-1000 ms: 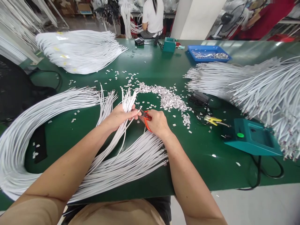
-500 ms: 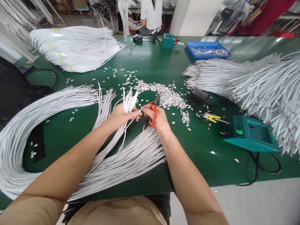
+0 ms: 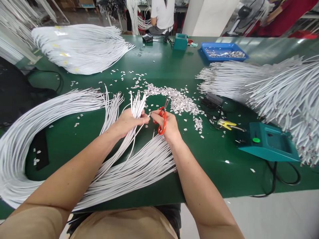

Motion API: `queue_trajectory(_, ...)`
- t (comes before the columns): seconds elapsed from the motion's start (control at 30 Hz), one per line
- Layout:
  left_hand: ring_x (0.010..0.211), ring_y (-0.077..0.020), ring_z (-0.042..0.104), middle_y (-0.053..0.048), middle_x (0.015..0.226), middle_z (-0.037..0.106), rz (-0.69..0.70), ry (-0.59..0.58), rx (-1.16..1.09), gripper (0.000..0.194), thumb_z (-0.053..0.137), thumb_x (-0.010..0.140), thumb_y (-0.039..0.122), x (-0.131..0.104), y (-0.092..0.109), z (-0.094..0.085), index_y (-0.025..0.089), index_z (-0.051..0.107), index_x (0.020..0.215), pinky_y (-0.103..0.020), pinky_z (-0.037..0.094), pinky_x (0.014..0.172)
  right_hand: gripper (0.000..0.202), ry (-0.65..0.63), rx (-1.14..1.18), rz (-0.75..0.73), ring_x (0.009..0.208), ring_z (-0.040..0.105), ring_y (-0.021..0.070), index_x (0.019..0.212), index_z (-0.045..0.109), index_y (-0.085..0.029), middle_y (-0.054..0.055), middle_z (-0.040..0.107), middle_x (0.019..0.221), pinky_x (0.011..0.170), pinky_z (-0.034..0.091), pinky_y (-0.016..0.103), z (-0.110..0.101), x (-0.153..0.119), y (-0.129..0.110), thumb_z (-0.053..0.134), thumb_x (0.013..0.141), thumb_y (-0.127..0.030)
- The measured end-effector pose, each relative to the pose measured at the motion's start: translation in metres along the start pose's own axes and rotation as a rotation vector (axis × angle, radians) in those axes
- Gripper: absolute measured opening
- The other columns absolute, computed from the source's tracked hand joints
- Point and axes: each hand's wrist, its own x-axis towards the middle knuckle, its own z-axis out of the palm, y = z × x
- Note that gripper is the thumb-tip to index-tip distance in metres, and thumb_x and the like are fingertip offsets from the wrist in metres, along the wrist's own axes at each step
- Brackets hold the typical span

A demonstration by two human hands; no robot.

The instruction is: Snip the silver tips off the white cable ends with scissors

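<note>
My left hand [image 3: 131, 122] is closed around a small bunch of white cables [image 3: 138, 105], their ends sticking up past the fingers. One cable end reaches from its thumb and fingertip toward my right hand [image 3: 168, 124]. That right hand holds red-handled scissors [image 3: 163, 121], blades pointing up and away, while its thumb and forefinger pinch at the same cable end. Under my forearms a large bundle of white cables [image 3: 139, 166] lies across the table, curving round at the left. Beyond the hands, many small whitish pieces [image 3: 178, 99] are scattered in a heap.
At right stand a teal device with a green button [image 3: 269, 141], yellow-handled pliers [image 3: 226, 124] and a thick pile of cables [image 3: 279, 86]. A blue tray [image 3: 224, 52] with small pieces sits at the back, near another cable bundle [image 3: 79, 48]. Two people work beyond.
The fingertips of both hands have shifted slightly around the cable end. The scissors stay in the right hand, and the camera view has moved a little.
</note>
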Motion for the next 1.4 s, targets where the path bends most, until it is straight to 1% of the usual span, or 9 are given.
queue_trajectory(0.1,0.077,-0.0195,0.067,-0.002,0.077,0.067,-0.057,-0.047,-0.04,0.034,0.082,0.062,0.032,-0.002,0.005,-0.002,0.017,0.057,0.081,-0.034,0.051,0.073,0.021,0.073,-0.07,-0.005,0.062,0.051,0.0115,0.072,0.071,-0.017,-0.002,0.061,0.066,0.064,0.043,0.027,-0.004,0.005,0.008,0.072,0.066,-0.038)
queue_trajectory(0.2,0.096,-0.0233,0.067,-0.008,0.097,0.071,-0.087,-0.124,-0.067,0.034,0.082,0.066,0.035,-0.005,0.01,-0.008,0.017,0.065,0.089,-0.034,0.053,0.079,0.025,0.243,-0.23,-0.04,0.06,0.049,0.0129,0.067,0.069,-0.016,-0.002,0.057,0.06,0.064,0.041,0.029,-0.011,0.011,0.014,0.069,0.069,-0.041)
queue_trajectory(0.33,0.101,-0.0252,0.065,-0.01,0.11,0.069,-0.086,-0.123,-0.019,0.037,0.079,0.07,0.04,-0.005,0.01,-0.014,0.018,0.072,0.1,-0.037,0.054,0.083,0.022,0.361,-0.288,-0.219,0.075,0.057,0.0163,0.082,0.071,-0.017,0.003,0.067,0.08,0.074,0.045,0.03,-0.016,0.01,0.011,0.064,0.075,-0.037)
queue_trajectory(0.4,0.089,-0.0246,0.067,-0.008,0.095,0.071,-0.056,-0.088,0.033,0.039,0.08,0.069,0.039,-0.003,0.007,-0.014,0.019,0.072,0.101,-0.04,0.054,0.083,0.02,0.343,-0.25,-0.263,0.081,0.059,0.0166,0.085,0.071,-0.019,0.003,0.068,0.087,0.079,0.046,0.03,-0.014,0.007,0.005,0.063,0.076,-0.035)
queue_trajectory(0.53,0.08,-0.0235,0.068,-0.005,0.077,0.07,-0.002,-0.027,0.097,0.035,0.082,0.066,0.036,-0.001,0.001,-0.011,0.018,0.071,0.094,-0.041,0.051,0.088,0.02,0.222,-0.092,-0.17,0.073,0.057,0.0149,0.071,0.067,-0.019,0.001,0.063,0.074,0.074,0.047,0.029,-0.009,0.003,-0.001,0.066,0.075,-0.038)
queue_trajectory(0.73,0.08,-0.0213,0.067,-0.005,0.082,0.071,-0.024,-0.104,0.082,0.028,0.078,0.07,0.037,-0.004,0.002,-0.003,0.018,0.07,0.088,-0.039,0.052,0.085,0.027,0.06,0.102,-0.034,0.065,0.052,0.0119,0.07,0.065,-0.019,0.0,0.06,0.071,0.067,0.047,0.028,-0.011,0.006,-0.001,0.073,0.069,-0.044)
queue_trajectory(0.93,0.082,-0.0208,0.067,-0.007,0.085,0.071,-0.108,-0.09,-0.055,0.029,0.076,0.071,0.04,-0.005,0.005,0.0,0.017,0.072,0.087,-0.036,0.055,0.078,0.027,-0.003,0.205,0.007,0.065,0.052,0.0113,0.076,0.069,-0.019,-0.002,0.058,0.067,0.07,0.048,0.028,-0.011,0.004,-0.006,0.081,0.061,-0.038)
queue_trajectory(1.3,0.084,-0.0248,0.068,-0.007,0.082,0.067,0.019,-0.02,-0.009,0.036,0.083,0.061,0.042,0.0,0.004,0.005,0.018,0.066,0.082,-0.033,0.05,0.067,0.028,-0.075,0.042,-0.121,0.073,0.057,0.0131,0.076,0.066,-0.021,0.0,0.063,0.078,0.077,0.048,0.032,-0.008,-0.001,-0.009,0.072,0.072,-0.047)
queue_trajectory(1.4,0.083,-0.0234,0.066,-0.006,0.083,0.066,0.025,0.013,0.015,0.039,0.082,0.062,0.043,-0.001,0.007,0.006,0.018,0.067,0.087,-0.031,0.05,0.064,0.027,-0.055,-0.119,-0.162,0.072,0.058,0.0132,0.08,0.069,-0.02,0.0,0.064,0.077,0.074,0.046,0.031,-0.01,0.0,-0.007,0.067,0.077,-0.047)
